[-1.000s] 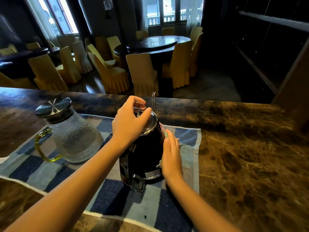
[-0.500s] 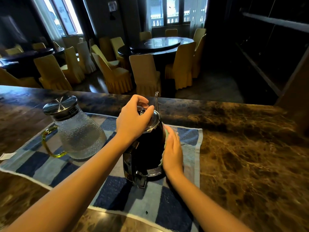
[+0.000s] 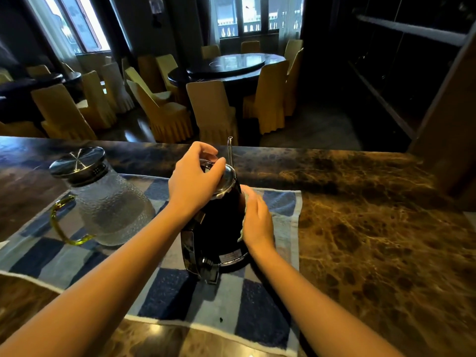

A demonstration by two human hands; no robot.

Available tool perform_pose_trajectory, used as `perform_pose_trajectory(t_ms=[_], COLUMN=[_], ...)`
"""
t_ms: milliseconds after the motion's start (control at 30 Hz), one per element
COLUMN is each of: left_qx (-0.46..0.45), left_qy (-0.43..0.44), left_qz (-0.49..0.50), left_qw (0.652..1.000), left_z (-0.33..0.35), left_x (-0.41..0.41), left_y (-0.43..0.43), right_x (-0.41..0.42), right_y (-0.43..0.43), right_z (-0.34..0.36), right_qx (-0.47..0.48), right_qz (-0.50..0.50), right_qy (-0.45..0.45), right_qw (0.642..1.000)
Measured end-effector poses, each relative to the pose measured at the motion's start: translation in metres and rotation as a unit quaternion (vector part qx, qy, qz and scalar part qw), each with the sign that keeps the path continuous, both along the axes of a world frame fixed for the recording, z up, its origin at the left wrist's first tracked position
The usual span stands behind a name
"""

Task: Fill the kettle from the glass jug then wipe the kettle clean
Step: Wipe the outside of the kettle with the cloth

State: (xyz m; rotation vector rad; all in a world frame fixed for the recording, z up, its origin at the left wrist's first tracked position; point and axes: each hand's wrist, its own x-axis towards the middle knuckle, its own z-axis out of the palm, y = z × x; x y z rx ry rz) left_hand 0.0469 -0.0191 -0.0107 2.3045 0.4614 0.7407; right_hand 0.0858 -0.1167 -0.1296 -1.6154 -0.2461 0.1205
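Observation:
A black kettle [image 3: 215, 228] with a shiny metal lid stands upright on a blue-and-white checked towel [image 3: 180, 297] in the head view. My left hand [image 3: 193, 179] grips the kettle's lid from above. My right hand [image 3: 257, 220] presses a small pale cloth [image 3: 244, 202] flat against the kettle's right side; most of the cloth is hidden under the palm. The textured glass jug [image 3: 110, 212], with a metal lid and a yellow-green handle, stands to the kettle's left on the same towel, untouched.
A thin clear tube [image 3: 230, 153] sticks up just behind the kettle. The dark marble counter [image 3: 373, 240] spreads to the right and along the far edge. Beyond it lie round tables and yellow-covered chairs [image 3: 211, 112]. A wooden post [image 3: 448, 119] rises at the right.
My right hand with the cloth has slid up the kettle's right side. My left hand has stayed on the lid. The jug has not moved.

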Motion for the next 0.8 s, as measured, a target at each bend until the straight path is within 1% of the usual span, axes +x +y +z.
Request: perform_pose_trajectory(t_ms=[133,233,333,400,467,533,600,667,700,733,767,800], left_qx=[0.000,-0.004,-0.005,-0.006,-0.010,-0.018,-0.017,-0.004,0.003,0.010,0.014,0.015], left_qy=[0.002,0.002,-0.007,-0.009,-0.014,-0.020,-0.017,-0.010,-0.007,-0.004,0.000,0.003], left_qz=[0.002,0.003,0.010,0.022,0.028,0.027,0.022,0.015,0.010,0.005,-0.001,-0.006], left_qw=[1.000,1.000,1.000,1.000,0.999,0.999,0.999,1.000,1.000,1.000,1.000,1.000], left_z=[-0.001,0.000,0.000,-0.001,-0.001,-0.002,-0.002,-0.002,-0.002,-0.002,-0.002,-0.002], left_x=[0.000,0.000,-0.002,-0.004,-0.006,-0.008,-0.010,-0.010,-0.009,-0.008,-0.007,-0.006], left_y=[-0.001,0.000,-0.002,-0.004,-0.006,-0.007,-0.006,-0.005,-0.004,-0.002,0.000,0.002], right_x=[-0.059,-0.086,-0.062,-0.036,-0.018,-0.012,-0.019,-0.036,-0.047,-0.059,-0.065,-0.067], right_y=[-0.002,0.005,0.014,0.016,0.015,0.013,0.008,0.002,0.001,0.001,0.003,0.007], right_z=[-0.011,0.011,0.037,0.044,0.037,0.017,0.002,-0.005,-0.005,0.001,0.009,0.022], right_qx=[-0.043,-0.031,0.011,0.028,0.014,0.008,0.015,-0.016,-0.045,-0.062,-0.059,-0.028], right_qz=[-0.043,-0.038,-0.024,-0.038,-0.043,-0.042,-0.063,-0.079,-0.072,-0.057,-0.042,-0.031], right_qy=[-0.027,-0.066,-0.082,-0.094,-0.062,-0.001,0.044,0.062,0.052,0.024,-0.018,-0.063], right_qw=[0.998,0.997,0.996,0.994,0.997,0.999,0.997,0.995,0.995,0.996,0.997,0.997])
